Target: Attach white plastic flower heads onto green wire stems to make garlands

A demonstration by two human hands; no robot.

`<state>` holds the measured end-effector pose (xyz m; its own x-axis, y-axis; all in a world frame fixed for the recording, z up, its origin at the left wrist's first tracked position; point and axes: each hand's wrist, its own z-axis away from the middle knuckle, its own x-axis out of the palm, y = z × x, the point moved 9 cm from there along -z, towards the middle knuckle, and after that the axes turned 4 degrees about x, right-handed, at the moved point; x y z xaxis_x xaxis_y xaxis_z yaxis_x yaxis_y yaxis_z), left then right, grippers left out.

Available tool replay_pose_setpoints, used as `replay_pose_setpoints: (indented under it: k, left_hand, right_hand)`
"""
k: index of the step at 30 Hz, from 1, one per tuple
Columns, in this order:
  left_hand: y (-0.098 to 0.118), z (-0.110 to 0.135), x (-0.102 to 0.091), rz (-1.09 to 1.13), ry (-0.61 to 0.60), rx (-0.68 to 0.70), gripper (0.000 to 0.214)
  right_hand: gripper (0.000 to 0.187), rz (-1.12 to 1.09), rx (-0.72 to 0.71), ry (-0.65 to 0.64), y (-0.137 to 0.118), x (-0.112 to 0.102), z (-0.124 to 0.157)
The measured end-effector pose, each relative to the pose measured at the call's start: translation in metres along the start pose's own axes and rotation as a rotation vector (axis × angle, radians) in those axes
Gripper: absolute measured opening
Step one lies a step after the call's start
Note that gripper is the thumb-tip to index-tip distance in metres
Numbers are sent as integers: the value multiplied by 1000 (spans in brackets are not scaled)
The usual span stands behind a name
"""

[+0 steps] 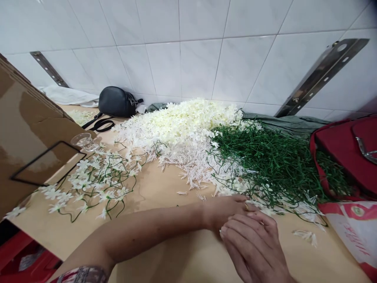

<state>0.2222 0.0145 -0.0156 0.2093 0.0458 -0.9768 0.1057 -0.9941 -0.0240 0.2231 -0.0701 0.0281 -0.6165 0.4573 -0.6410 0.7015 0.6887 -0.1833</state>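
Observation:
My left hand (225, 210) reaches across the wooden table (165, 188) to the near edge of a tangle of green plastic stems (271, 161); its fingers are hidden behind my right hand. My right hand (253, 243) lies just in front of it with fingers curled together, pinching something small and white that I cannot make out. A big heap of white and cream artificial flower heads (182, 125) lies behind. To the left lie green stems fitted with white flowers (94, 181).
A cardboard box (26, 129) stands at the left with a clear plastic cup (84, 139) beside it. A black bag (118, 102) sits by the tiled wall. A red bag (347, 153) and a printed sack (353, 228) are at the right.

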Motion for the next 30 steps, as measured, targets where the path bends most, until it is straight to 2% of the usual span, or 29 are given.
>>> replay_pose_setpoints:
  k: [1, 2, 3, 6, 9, 12, 14, 17, 21, 27, 30]
  left_hand:
    - [5, 6, 0, 52, -20, 153, 20]
    - [5, 14, -1, 94, -18, 221, 19]
    - [-1, 21, -3, 110, -1, 228, 17]
    - [-18, 40, -7, 58, 96, 148, 15]
    - [-27, 52, -7, 71, 189, 87, 18]
    - [-48, 58, -9, 248, 296, -112, 22]
    - [-62, 63, -12, 396, 372, -232, 22]
    - [-73, 71, -26, 494, 508, -275, 19]
    - [-87, 89, -52, 492, 769, -348, 14]
    - [-101, 99, -55, 516, 847, -499, 18]
    - [-104, 103, -58, 514, 876, -525, 10]
  right_hand:
    - [28, 17, -13, 21, 2, 1, -7]
    - [25, 21, -5, 41, 3, 0, -13]
    - [23, 14, 25, 60, 5, -1, -17]
    - [19, -25, 162, 86, 14, 1, -22]
    - [18, -101, 265, 78, 26, 9, -30]
    - [15, -191, 313, 104, 44, 16, -44]
    - [13, -242, 375, 175, 63, 16, -50]
    - [8, -301, 528, 273, 95, 19, -44]
    - [11, -335, 725, 266, 126, 34, -20]
    - [17, -435, 758, 172, 131, 52, -14]
    - [15, -452, 782, 160, 132, 54, -14]
